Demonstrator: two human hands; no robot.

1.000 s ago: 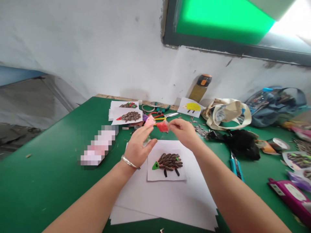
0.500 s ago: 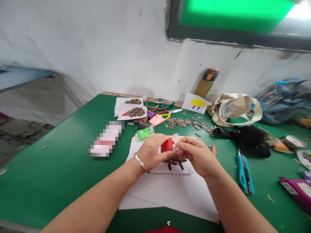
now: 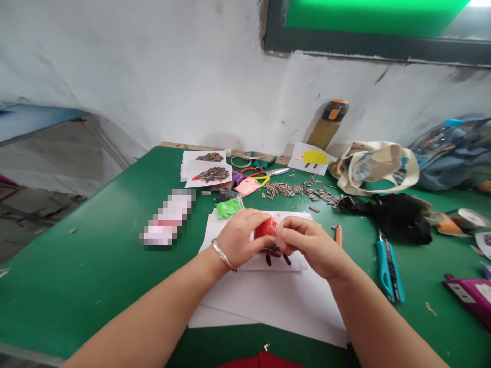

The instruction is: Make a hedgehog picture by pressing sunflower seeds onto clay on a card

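My left hand (image 3: 242, 238) is closed round a small clear bag of red clay (image 3: 264, 229), thumb below and fingers above. At the bag's right edge, my right hand (image 3: 307, 240) pinches the clear plastic. Both hands hover over a white card (image 3: 253, 263) bearing sunflower seeds (image 3: 273, 251) and two short black legs; the hands hide much of it. Beneath the card lie larger white sheets (image 3: 276, 301). A bag of green clay (image 3: 229, 208) rests just beyond my left hand, and an orange stick (image 3: 338, 236) lies beyond my right wrist.
Loose sunflower seeds (image 3: 291, 189) are spread behind the hands, beside scissors (image 3: 264, 179) and a pink clay bag (image 3: 247, 186). Finished seed hedgehog cards (image 3: 209, 175) lie at the back left. A teal utility knife (image 3: 389, 271), black bag (image 3: 406, 217) and bottle (image 3: 328, 125) are on the right.
My right fingers have shifted slightly along the bag's plastic edge, which now looks straighter and covers the red clay. My left hand keeps its hold. The view has tilted slightly.
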